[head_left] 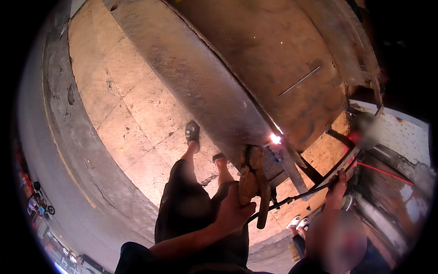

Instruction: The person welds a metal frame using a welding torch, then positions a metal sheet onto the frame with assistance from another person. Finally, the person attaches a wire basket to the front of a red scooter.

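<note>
A glaring welding arc (276, 138) burns right of centre, at the edge of a long steel plate (191, 75); its glow hides the exact spot it touches. Just below it, a worn brown tool (255, 176) stands near the centre, its kind hard to make out. The left hand (235, 211) has its fingers curled against the tool's lower left side, though how fully they wrap it is hidden. At right of centre, the right hand (336, 183) is clenched around a black cable or rod (294, 199), its forearm running into a blurred patch. A thin metal rod (299, 81) lies on the rusty panel (273, 50), upper right. White shoes (299, 223) show lower right, their wearer mostly concealed; the upper right corner is black.
</note>
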`<state>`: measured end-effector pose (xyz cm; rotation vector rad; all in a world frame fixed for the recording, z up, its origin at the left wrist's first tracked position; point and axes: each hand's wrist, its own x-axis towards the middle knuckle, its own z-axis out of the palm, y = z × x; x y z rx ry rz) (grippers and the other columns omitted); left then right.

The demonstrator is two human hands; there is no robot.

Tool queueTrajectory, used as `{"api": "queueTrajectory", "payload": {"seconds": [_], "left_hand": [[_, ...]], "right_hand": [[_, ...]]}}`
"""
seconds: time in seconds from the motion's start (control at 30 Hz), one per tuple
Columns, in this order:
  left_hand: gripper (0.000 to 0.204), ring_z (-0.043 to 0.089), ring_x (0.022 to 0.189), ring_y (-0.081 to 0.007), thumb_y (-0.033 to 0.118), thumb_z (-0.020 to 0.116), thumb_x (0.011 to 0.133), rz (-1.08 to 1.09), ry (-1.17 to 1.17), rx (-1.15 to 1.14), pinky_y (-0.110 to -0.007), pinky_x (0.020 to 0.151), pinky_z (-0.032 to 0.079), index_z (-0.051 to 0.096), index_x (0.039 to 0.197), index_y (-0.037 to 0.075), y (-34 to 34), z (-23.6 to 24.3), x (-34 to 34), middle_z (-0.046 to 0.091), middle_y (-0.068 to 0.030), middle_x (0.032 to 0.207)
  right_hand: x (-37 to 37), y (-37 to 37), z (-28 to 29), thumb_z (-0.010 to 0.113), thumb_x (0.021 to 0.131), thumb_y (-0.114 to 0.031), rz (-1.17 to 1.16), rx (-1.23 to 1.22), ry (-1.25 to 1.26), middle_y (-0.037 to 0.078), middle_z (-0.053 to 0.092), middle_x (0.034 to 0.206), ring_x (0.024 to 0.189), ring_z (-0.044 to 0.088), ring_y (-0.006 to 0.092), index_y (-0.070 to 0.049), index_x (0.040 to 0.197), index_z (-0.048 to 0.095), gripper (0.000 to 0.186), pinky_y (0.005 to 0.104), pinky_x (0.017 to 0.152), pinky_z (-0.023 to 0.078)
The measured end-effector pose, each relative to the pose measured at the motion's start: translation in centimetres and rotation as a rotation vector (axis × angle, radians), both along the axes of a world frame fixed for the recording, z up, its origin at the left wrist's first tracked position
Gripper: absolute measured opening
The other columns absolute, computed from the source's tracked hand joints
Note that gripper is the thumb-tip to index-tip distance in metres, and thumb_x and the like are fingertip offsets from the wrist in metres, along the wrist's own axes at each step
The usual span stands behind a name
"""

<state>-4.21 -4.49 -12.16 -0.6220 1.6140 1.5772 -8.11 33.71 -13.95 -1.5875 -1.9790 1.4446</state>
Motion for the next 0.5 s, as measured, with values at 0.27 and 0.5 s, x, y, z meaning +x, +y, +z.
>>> {"api": "queueTrajectory", "payload": {"seconds": [0.27, 0.5], "left_hand": [[0.042, 0.062, 0.083, -0.0445, 0.013, 0.066, 0.076, 0.029, -0.044, -0.023, -0.048, 0.070, 0.050, 0.040, 0.108, 0.004, 0.4, 1.3, -1.6, 0.061, -0.0246, 0.087], [0.049, 0.062, 0.087, -0.0443, 0.018, 0.067, 0.077, 0.072, 0.043, 0.000, -0.047, 0.072, 0.050, 0.040, 0.116, 0.004, 0.1, 1.0, -0.6, 0.062, -0.0251, 0.090]], "right_hand": [[0.5, 1.4, -0.1, 0.059, 0.091, -0.035, -0.005, -0.012, 0.056, -0.007, 0.044, 0.058, 0.048, 0.038, 0.0037, -0.015, 0.087, 0.056, 0.021, 0.0212, 0.042, 0.023], [0.5, 0.9, -0.1, 0.057, 0.091, -0.032, -0.025, -0.024, 0.051, -0.006, 0.036, 0.056, 0.048, 0.035, 0.0074, -0.015, 0.086, 0.057, 0.018, 0.0238, 0.046, 0.025]]}}
